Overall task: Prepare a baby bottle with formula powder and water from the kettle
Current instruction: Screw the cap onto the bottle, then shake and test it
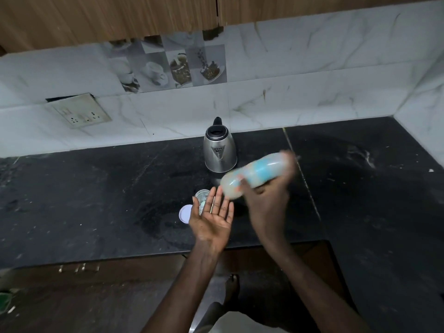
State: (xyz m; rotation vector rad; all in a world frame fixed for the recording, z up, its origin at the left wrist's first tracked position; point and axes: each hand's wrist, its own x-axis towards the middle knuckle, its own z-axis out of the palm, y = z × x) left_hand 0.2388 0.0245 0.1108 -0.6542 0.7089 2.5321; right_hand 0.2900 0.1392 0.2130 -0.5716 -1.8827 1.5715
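While the right hand point(266, 198) holds the blurred baby bottle point(257, 173) in a full grip, tilted over the counter point(96, 200) near the kettle point(219, 150), the left hand point(213, 219) lies flat, palm up; shaking probably wants a firm hold.

- Kettle point(219, 150) upright at rear centre of the counter point(96, 188), near the tiled wall point(312, 68); blocks a straight reach to the back there.
- Small open tin point(201, 194) and white lid point(185, 213) side by side, in front of the kettle; partly covered by the left hand point(212, 217), palm up.
- Right hand point(266, 198) gripping a tilted, blurred bottle point(254, 174) just before the kettle, bottle end close to the left fingertips.
- Wide bare counter left of the lid and right of the right hand: open passage.
- Side wall point(427, 92) closing the far right; overhead cabinets point(120, 15) capping the rear.
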